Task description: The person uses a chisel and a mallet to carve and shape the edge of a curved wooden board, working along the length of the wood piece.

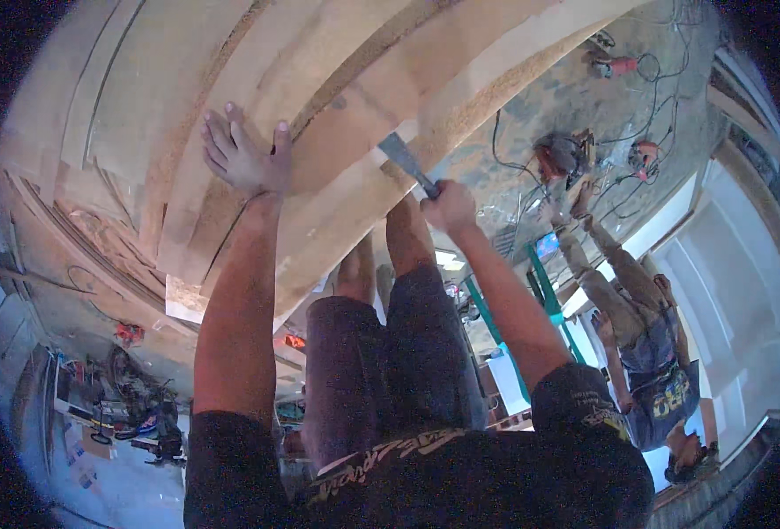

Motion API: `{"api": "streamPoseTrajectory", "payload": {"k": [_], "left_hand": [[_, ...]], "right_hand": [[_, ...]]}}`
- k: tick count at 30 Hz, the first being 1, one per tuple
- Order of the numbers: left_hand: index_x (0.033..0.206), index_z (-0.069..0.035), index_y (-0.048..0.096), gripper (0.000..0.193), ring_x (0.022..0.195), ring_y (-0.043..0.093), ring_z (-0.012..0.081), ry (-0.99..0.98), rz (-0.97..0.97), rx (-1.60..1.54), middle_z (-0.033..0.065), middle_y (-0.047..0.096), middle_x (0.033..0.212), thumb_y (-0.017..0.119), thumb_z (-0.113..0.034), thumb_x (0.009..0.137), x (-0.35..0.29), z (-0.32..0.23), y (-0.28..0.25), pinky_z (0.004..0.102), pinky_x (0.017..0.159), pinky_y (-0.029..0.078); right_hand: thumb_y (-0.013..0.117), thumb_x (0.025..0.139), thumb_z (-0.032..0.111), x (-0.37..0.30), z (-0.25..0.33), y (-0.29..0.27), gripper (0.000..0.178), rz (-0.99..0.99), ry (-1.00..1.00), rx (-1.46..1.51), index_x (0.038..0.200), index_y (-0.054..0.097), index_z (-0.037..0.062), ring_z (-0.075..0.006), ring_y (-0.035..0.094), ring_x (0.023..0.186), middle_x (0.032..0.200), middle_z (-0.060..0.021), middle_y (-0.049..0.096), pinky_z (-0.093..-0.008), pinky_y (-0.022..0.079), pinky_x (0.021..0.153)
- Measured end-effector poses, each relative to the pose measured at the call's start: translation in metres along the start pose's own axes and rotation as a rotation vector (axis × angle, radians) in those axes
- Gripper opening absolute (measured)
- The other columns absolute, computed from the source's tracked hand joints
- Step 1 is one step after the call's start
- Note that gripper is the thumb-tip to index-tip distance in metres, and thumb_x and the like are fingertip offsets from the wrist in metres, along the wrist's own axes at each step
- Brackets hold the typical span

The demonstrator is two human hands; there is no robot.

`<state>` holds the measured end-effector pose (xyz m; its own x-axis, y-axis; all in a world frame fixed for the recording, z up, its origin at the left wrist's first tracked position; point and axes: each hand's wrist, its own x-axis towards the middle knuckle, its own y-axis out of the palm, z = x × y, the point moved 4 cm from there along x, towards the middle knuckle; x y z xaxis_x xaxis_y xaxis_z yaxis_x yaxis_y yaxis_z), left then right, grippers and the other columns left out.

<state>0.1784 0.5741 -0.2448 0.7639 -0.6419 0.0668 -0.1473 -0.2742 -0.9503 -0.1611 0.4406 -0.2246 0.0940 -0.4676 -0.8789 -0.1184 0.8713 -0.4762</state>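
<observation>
My right hand (pixel 451 206) is closed round the handle of a putty knife (pixel 403 159). The knife's flat metal blade points up and left, over the near edge of a broad wooden panel (pixel 310 189). Whether the blade touches the wood I cannot tell. Farther left, my left hand (pixel 242 159) lies on the wood with its fingers stretched out and the thumb apart, holding nothing. Pale strips and darker, rough brown bands run lengthwise along the panel.
Another person (pixel 641 326) stands at the right, near a red-and-dark power tool (pixel 562 157) on the floor. Cables (pixel 659 97) and a red tool (pixel 615 66) lie beyond. Green metal legs (pixel 544 291) stand right of my legs. Clutter (pixel 134 397) fills the lower left.
</observation>
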Motion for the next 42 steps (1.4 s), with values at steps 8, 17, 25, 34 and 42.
{"api": "streamPoseTrajectory", "payload": {"k": [8,17,25,34,42], "left_hand": [[0.157,-0.014,0.042,0.093,0.153,0.022,0.0438,-0.047,0.038,-0.034,0.0231,0.029,0.165,0.074,-0.059,0.081,-0.002,0.003,0.001,0.0641,0.120,0.014],[0.159,-0.014,0.037,0.097,0.153,0.019,0.0435,-0.029,0.074,-0.053,0.0244,0.027,0.165,0.076,-0.056,0.080,0.001,0.001,-0.003,0.0640,0.121,0.012],[0.158,-0.014,0.040,0.097,0.153,0.022,0.0425,-0.037,0.086,-0.023,0.0229,0.030,0.164,0.077,-0.058,0.079,-0.002,0.004,0.000,0.0636,0.119,0.015],[0.153,-0.014,0.046,0.091,0.150,0.025,0.0431,-0.006,-0.031,-0.054,0.0220,0.033,0.162,0.074,-0.062,0.081,0.000,0.004,0.000,0.0637,0.118,0.019],[0.153,-0.017,0.047,0.091,0.150,0.027,0.0401,-0.059,0.013,-0.014,0.0185,0.034,0.162,0.074,-0.063,0.079,-0.002,0.006,0.001,0.0593,0.121,0.019]], "right_hand": [[0.074,0.076,0.038,-0.009,0.023,0.026,0.038,-0.007,-0.028,0.293,0.090,0.075,0.0034,-0.0456,0.071,0.084,0.083,-0.0275,0.070,-0.0504,0.055,0.075],[0.079,0.080,0.045,-0.057,0.039,0.010,0.039,-0.480,0.123,0.150,0.084,0.071,0.0072,-0.0441,0.069,0.075,0.076,-0.0202,0.070,-0.0493,0.054,0.068],[0.069,0.086,0.042,-0.041,0.044,0.034,0.041,-0.197,0.040,0.242,0.087,0.069,0.0015,-0.0467,0.070,0.079,0.078,-0.0260,0.070,-0.0545,0.055,0.073],[0.068,0.087,0.024,-0.023,0.025,0.047,0.027,-0.035,-0.079,0.278,0.102,0.063,0.0022,-0.0472,0.070,0.079,0.078,-0.0266,0.069,-0.0539,0.054,0.072],[0.068,0.075,0.005,-0.078,0.040,-0.019,0.079,0.244,-0.180,0.340,0.148,0.042,0.0136,-0.0490,0.063,0.114,0.127,-0.0287,0.063,-0.0526,0.055,0.092]]}}
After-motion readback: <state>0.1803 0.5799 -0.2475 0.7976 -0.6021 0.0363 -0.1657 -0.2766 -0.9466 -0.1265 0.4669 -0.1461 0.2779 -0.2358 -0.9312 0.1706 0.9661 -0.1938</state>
